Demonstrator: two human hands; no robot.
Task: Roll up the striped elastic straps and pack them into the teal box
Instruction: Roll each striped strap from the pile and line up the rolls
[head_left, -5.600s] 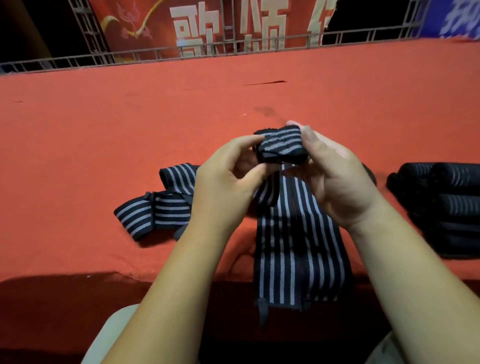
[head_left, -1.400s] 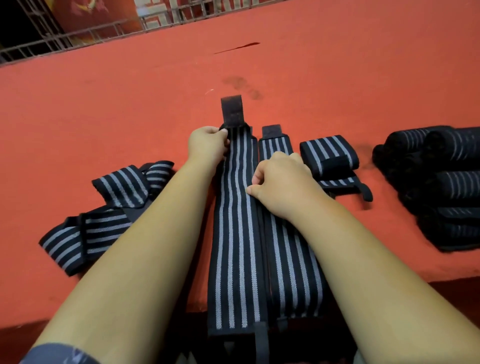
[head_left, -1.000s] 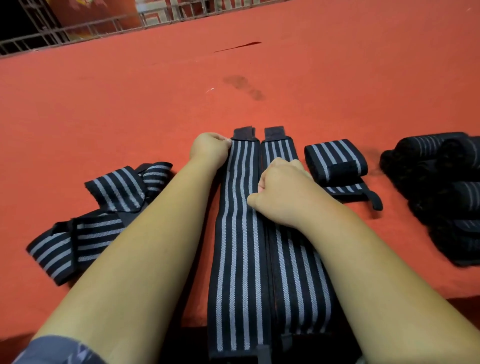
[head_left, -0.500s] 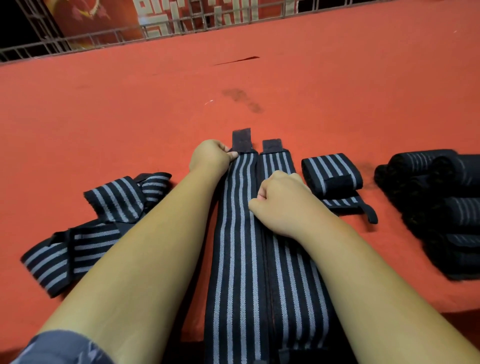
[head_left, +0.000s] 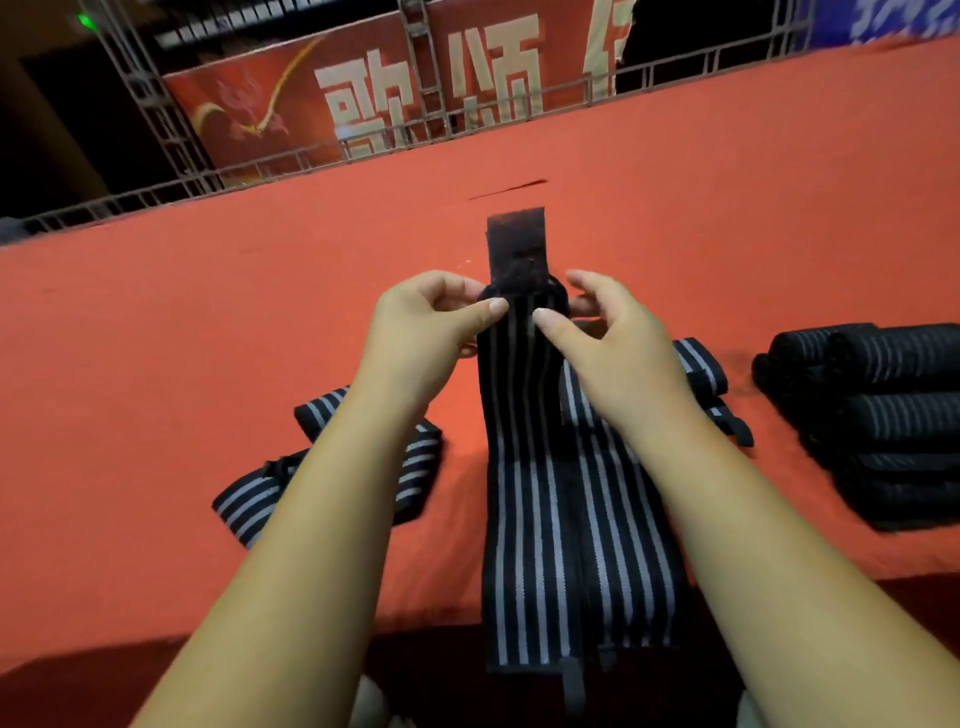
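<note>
- The big red felt-covered worktop (head_left: 156, 364) carries everything. No teal box anywhere in view, so I can't tell where the packing ends up.
- Over on the right sits a stack of already rolled black straps with grey stripes (head_left: 883, 415), well apart from the hands.
- The long flat black-and-grey striped elastic strap (head_left: 524, 493) runs down the middle. Its near end hangs over the worktop's front edge and its far end is lifted up. A second flat striped strap (head_left: 623, 519) lies right against it on the right.
- A loose crumpled striped strap (head_left: 322, 467) lies to the left, partly hidden by the left forearm.
- The left hand (head_left: 421, 338) pinches the lifted end's left edge between thumb and fingers. The right hand (head_left: 618, 353) pinches the right edge the same way, thumb on the stripes.
- A small black fuzzy fastening tab (head_left: 516, 249) sticks up above the fingers.
- What could go wrong, IMO: if the first fold starts crooked, the roll probably cones out sideways. It's elastic, so a slack pinch likely lets it spring open. That tab could also snag the neighbouring strap and drag it along.
</note>
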